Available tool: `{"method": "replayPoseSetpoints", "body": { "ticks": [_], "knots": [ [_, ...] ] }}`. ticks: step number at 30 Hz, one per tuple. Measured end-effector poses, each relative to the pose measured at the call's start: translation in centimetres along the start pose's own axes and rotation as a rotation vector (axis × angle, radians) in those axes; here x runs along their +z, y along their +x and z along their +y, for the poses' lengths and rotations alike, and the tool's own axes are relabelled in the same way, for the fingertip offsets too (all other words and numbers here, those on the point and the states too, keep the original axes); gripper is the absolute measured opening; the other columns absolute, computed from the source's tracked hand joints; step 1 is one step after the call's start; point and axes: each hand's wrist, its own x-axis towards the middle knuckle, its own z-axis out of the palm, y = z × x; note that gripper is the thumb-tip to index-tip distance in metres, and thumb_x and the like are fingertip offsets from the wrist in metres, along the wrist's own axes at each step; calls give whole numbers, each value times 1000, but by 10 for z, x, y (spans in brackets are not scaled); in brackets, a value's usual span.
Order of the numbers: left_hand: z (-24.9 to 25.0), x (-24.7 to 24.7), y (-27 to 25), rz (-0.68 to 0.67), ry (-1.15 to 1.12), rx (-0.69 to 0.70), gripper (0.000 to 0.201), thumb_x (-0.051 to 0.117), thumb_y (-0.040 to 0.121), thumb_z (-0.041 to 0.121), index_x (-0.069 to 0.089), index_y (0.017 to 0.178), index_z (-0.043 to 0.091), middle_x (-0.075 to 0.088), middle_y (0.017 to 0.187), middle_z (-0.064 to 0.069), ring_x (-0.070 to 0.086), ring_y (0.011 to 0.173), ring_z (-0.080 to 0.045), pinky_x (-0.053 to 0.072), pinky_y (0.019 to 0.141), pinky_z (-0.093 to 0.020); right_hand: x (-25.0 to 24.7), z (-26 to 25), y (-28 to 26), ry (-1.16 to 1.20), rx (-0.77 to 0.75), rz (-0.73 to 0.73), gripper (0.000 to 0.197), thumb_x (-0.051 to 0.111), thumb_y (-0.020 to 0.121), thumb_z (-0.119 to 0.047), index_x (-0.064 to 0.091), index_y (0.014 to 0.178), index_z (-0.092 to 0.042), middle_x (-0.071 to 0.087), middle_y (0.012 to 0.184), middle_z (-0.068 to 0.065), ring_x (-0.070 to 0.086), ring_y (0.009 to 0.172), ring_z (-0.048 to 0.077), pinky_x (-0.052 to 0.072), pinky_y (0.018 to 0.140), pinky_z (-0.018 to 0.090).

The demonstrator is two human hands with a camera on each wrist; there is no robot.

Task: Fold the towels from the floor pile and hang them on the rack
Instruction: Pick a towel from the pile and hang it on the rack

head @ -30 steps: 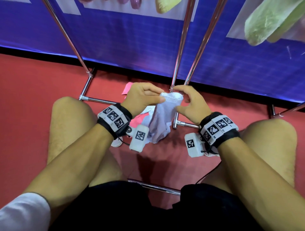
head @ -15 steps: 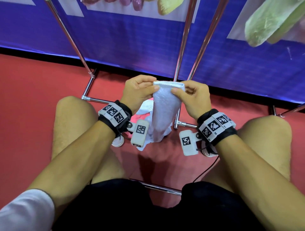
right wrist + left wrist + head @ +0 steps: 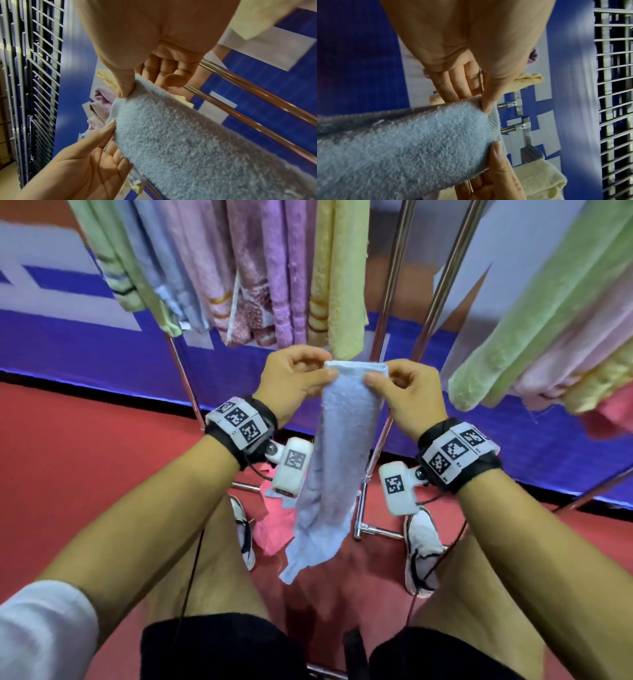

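L hand [image 3: 294, 376] and R hand [image 3: 409, 392] each pinching top corners of folded blue towel [image 3: 337, 460], hanging in front of rack [image 3: 394, 302], head view only: pink towel [image 3: 270, 534] on floor, wrist views: thumbs on terry.

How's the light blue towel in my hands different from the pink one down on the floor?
The light blue towel is folded into a narrow strip and hangs, pinched at its top corners by the left hand and right hand; the pink towel lies crumpled on the red floor, untouched. Both are off the rack.

The rack's [image 3: 388, 313] top and hung towels [image 3: 281, 268] are cut off above.
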Motion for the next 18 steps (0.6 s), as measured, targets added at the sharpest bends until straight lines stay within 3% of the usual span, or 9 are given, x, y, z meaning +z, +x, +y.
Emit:
{"method": "replayPoseSetpoints", "body": {
  "ticks": [3, 6, 10, 12, 15, 18],
  "knots": [
    [43, 11, 11, -9, 2, 65, 22, 69, 81, -10, 64, 88, 10, 65, 74, -3, 61, 67, -14, 56, 63, -26, -13, -38, 22, -19, -49, 9, 4, 71, 87, -6, 68, 85, -4, 59, 53, -23, 51, 50, -8, 39, 51, 8],
    [82, 15, 20, -21, -23, 111, 22, 69, 81, -10, 64, 88, 10, 64, 69, -1, 55, 70, -20, 52, 58, -27, -22, -75, 40, -43, -108, 33, 5, 71, 87, -8, 69, 87, -4, 60, 61, -17, 50, 54, -9, 43, 53, 11],
    [131, 18, 30, -29, -22, 163, 22, 72, 79, -9, 67, 85, 12, 65, 69, -3, 47, 84, -29, 40, 70, -30, -30, -117, 64, -39, -147, 21, 11, 71, 88, -12, 68, 79, -17, 63, 67, -14, 55, 64, -3, 52, 61, 22],
    [158, 19, 32, -30, 6, 194, 23, 73, 79, -8, 67, 84, 14, 66, 74, -2, 54, 80, -25, 49, 66, -31, -34, -138, 76, -20, -171, 23, 9, 72, 87, -12, 69, 82, -19, 66, 71, -12, 60, 68, 0, 55, 64, 25],
    [194, 25, 35, -49, 27, 228, 23, 70, 81, -8, 65, 88, 13, 65, 82, -1, 63, 70, -11, 58, 63, -24, -42, -171, 92, -30, -236, 35, 6, 71, 87, -8, 70, 92, -10, 68, 79, -6, 61, 68, -4, 52, 63, 17],
    [221, 29, 42, -67, 23, 252, 21, 69, 83, -7, 65, 89, 13, 65, 84, 0, 64, 71, -9, 57, 60, -22, -51, -195, 110, -69, -260, 27, 5, 72, 87, -12, 69, 88, -16, 70, 82, -3, 64, 76, 5, 56, 72, 29]
  ]
}}
